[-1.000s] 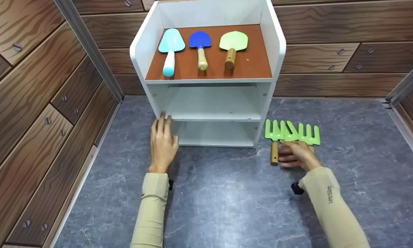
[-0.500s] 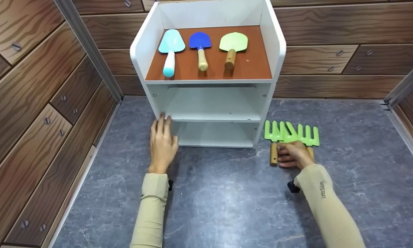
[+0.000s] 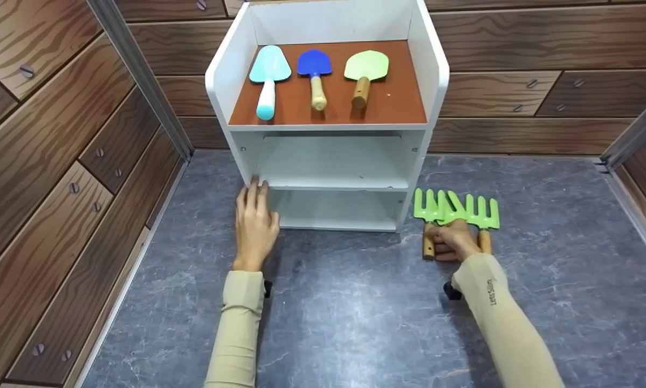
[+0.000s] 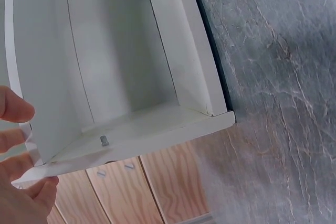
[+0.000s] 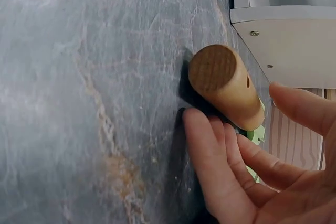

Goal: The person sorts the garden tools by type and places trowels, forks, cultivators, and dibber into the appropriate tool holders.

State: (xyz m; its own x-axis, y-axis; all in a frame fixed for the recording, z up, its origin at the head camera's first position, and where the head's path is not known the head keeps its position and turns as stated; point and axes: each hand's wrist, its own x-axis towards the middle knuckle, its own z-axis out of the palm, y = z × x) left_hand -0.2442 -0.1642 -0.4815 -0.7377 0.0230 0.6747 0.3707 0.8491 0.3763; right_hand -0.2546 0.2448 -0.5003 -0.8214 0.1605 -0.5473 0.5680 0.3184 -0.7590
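My right hand (image 3: 453, 237) is around the wooden handle (image 5: 226, 85) of the left green garden fork (image 3: 430, 207). In the right wrist view its thumb and fingers stand apart on either side of that handle, which lies on the floor. A second garden fork (image 3: 483, 213) is just right of the hand, and more green metal with a slanted tine overlaps between the two. My left hand (image 3: 255, 231) holds the lower left front edge of a white shelf unit (image 3: 323, 127); in the left wrist view its fingers (image 4: 44, 192) straddle the side panel.
On the unit's brown top lie a turquoise trowel (image 3: 269, 67), a blue trowel (image 3: 314, 64) and a light green trowel (image 3: 366, 66), handles toward me. Wood-patterned walls (image 3: 517, 43) enclose the grey marbled floor (image 3: 344, 318) at the back and sides.
My right hand has shifted left, from between the forks to the left fork's handle, uncovering the right fork's handle. The left hand has stayed at the shelf unit.
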